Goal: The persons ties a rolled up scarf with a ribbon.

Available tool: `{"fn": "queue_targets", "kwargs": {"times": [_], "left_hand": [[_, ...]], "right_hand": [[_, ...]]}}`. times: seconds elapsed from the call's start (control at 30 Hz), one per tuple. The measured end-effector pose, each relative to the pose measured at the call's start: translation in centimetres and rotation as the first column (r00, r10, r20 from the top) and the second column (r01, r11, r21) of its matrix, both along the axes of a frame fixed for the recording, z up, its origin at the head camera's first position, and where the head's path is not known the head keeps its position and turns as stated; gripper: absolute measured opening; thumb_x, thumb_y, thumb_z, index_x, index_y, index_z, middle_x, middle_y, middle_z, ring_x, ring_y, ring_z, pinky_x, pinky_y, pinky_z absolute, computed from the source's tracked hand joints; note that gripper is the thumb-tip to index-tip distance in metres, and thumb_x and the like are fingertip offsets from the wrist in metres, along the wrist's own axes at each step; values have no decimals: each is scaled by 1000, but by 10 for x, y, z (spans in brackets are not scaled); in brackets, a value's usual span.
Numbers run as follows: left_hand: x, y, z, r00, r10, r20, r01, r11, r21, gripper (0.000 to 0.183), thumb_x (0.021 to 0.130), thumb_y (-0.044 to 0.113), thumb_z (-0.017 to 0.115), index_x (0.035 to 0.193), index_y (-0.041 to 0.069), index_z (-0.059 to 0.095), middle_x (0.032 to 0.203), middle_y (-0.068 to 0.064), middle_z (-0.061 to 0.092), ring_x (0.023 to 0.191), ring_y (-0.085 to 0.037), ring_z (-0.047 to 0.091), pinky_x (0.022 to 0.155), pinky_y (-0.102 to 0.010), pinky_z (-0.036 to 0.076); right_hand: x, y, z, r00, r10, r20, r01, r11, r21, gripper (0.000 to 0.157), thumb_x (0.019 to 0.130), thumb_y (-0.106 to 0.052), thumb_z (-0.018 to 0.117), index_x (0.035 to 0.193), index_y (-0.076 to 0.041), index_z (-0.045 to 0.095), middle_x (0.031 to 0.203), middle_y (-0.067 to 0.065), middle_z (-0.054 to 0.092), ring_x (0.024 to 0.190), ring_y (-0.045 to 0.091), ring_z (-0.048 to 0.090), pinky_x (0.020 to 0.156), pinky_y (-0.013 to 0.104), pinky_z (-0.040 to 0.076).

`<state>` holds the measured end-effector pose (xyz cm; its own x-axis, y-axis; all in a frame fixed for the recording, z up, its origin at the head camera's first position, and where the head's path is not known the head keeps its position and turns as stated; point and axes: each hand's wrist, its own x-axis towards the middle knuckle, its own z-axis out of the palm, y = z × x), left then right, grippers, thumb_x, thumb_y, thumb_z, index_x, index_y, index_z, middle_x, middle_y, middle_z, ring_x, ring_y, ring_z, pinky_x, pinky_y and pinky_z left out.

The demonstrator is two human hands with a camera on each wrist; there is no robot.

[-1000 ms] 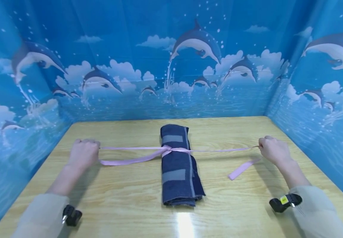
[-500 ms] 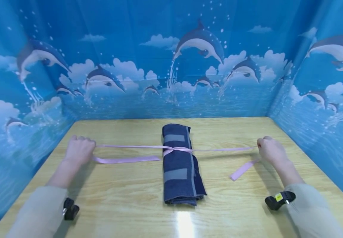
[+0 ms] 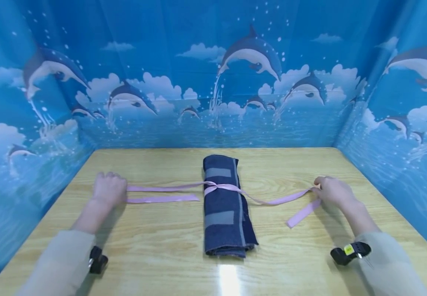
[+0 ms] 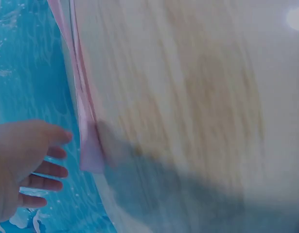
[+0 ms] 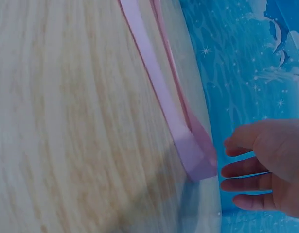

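Note:
A rolled bundle of dark blue denim-like fabric with grey stripes lies on the table. A pink ribbon is tied round its middle, with long loops out to both sides. Beside the left loop is my left hand; in the left wrist view its fingers are relaxed and apart from the folded ribbon end. At the other side, my right hand is near the right loop. The right wrist view shows its loosely bent fingers clear of the ribbon's fold. Neither hand holds anything.
The light wooden table is enclosed at the back and sides by a blue dolphin-print curtain. A loose ribbon tail lies near the right hand and another tail lies left of the bundle.
The ribbon was pulled taut between both hands; its loops now hang slack, let go. The knot had tightened against the bundle. The left hand has come slightly inward, and the right fingers have loosened.

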<state>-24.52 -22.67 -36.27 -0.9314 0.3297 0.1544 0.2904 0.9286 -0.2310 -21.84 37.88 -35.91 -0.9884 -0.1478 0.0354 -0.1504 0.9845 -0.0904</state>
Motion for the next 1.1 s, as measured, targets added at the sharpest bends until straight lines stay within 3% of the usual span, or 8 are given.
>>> {"fn": "queue_targets", "kwargs": {"times": [0.17, 0.33, 0.57, 0.77, 0.93, 1.1], "left_hand": [[0, 17, 5, 998, 20, 52, -25, 994, 108, 46, 87, 30, 58, 115, -6, 55, 112, -28, 56, 108, -45, 48, 91, -61, 34], [-3, 50, 10, 997, -54, 51, 45, 985, 167, 54, 92, 34, 55, 128, -6, 49, 127, -27, 51, 119, -45, 44, 100, -60, 29], [-6, 97, 6, 982, -181, 45, 165, 955, 248, 52, 90, 33, 60, 126, -3, 52, 126, -22, 55, 119, -39, 48, 102, -55, 31], [-6, 127, 3, 964, -262, 41, 244, 936, 252, 49, 88, 34, 63, 122, 0, 57, 119, -18, 61, 114, -36, 53, 100, -51, 36], [-10, 145, -1, 954, -285, 92, 257, 936, 240, 45, 89, 31, 62, 121, 1, 58, 116, -15, 63, 113, -35, 54, 99, -49, 36], [-10, 159, -5, 945, -308, 107, 274, 929, 249, 25, 87, 21, 61, 107, 5, 63, 96, -8, 67, 99, -31, 59, 92, -47, 41]], "right_hand": [[4, -16, 8, 1000, 15, -4, -15, 1000, 7, 36, 90, -22, 54, 111, 6, 60, 97, 23, 63, 89, 39, 61, 71, 52, 49], [7, -43, 16, 997, 55, -46, -55, 998, 8, 37, 91, -26, 56, 113, 3, 60, 99, 21, 63, 89, 37, 61, 72, 51, 49], [10, -80, 15, 968, 186, -170, -189, 982, 1, 38, 87, -30, 63, 110, 0, 64, 99, 15, 65, 90, 33, 61, 73, 48, 50], [9, -108, 8, 928, 322, -187, -326, 945, 10, 41, 83, -35, 68, 107, -3, 66, 101, 13, 65, 95, 32, 61, 82, 46, 49], [7, -128, 0, 900, 391, -191, -386, 920, 68, 38, 80, -38, 70, 102, -6, 68, 95, 9, 65, 90, 29, 61, 77, 43, 50], [5, -143, -9, 873, 449, -189, -432, 893, 127, 30, 78, -34, 73, 93, -8, 70, 83, 3, 62, 77, 23, 58, 66, 37, 49]]}}
